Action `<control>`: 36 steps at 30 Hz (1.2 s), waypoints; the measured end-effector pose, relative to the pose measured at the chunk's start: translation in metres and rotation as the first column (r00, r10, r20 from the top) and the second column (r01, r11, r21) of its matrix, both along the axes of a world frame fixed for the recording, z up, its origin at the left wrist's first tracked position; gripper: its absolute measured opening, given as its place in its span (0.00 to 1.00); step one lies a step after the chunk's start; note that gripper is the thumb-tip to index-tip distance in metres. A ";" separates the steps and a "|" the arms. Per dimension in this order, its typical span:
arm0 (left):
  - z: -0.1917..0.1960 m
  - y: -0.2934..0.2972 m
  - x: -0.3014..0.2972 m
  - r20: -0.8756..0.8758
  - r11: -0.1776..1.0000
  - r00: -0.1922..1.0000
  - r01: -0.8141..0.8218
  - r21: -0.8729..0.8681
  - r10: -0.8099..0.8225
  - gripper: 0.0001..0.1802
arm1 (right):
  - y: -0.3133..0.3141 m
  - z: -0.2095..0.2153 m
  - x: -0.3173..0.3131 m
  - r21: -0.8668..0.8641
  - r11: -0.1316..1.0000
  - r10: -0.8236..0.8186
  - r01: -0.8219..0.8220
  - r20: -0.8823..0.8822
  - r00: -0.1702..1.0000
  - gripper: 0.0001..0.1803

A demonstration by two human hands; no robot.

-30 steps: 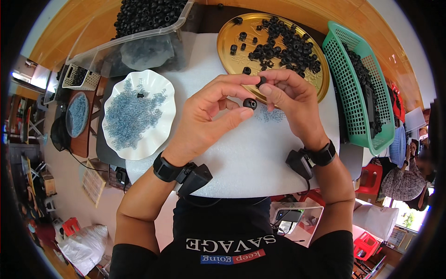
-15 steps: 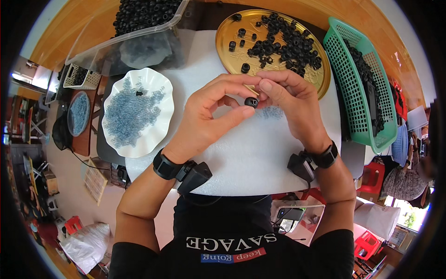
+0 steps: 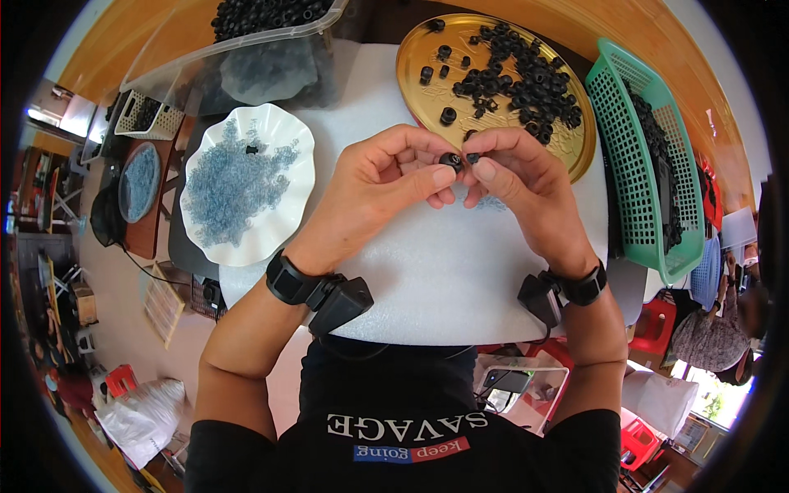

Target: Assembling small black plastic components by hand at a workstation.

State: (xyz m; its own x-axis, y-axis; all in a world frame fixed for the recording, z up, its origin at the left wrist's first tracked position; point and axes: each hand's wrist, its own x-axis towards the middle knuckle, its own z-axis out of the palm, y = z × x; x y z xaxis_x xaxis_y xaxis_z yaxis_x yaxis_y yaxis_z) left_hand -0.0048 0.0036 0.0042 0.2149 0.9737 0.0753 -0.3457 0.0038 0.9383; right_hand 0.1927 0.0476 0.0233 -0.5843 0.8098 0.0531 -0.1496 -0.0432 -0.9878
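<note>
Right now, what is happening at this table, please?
A person sits at a white table and holds a small black ring part between the fingers of the left hand and the right hand. Behind the hands stands a gold tray with many such black parts; to the left is a white scalloped plate of small bluish pieces.

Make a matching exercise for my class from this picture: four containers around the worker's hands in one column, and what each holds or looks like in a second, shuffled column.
Things:
1. gold round tray
2. white scalloped plate
3. green basket
4. clear plastic tub

Descriptions:
A. far left, piled with black rings at the back
B. holds pale blue bits and one black piece
C. at the right edge of the white mat, dark parts inside
D. scattered black rings, just beyond the hands

Pairs: 1-D, 2-B, 3-C, 4-A
</note>
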 end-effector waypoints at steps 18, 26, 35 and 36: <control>-0.003 0.001 0.002 -0.126 0.998 0.990 0.061 -0.005 -0.061 0.13 | 0.001 -0.002 0.005 0.087 0.994 -0.073 0.064 0.115 0.991 0.07; -0.003 0.002 0.001 -0.147 0.997 0.986 0.073 -0.016 -0.074 0.13 | -0.002 0.000 0.003 0.077 0.994 -0.083 0.072 0.156 0.984 0.07; -0.002 0.001 0.002 -0.159 0.997 0.984 0.073 -0.022 -0.076 0.13 | -0.002 0.000 0.004 0.093 0.991 -0.115 0.099 0.183 0.976 0.06; -0.002 0.001 0.002 -0.162 0.997 0.984 0.072 -0.024 -0.075 0.13 | -0.002 0.000 0.004 0.082 0.992 -0.104 0.091 0.177 0.979 0.06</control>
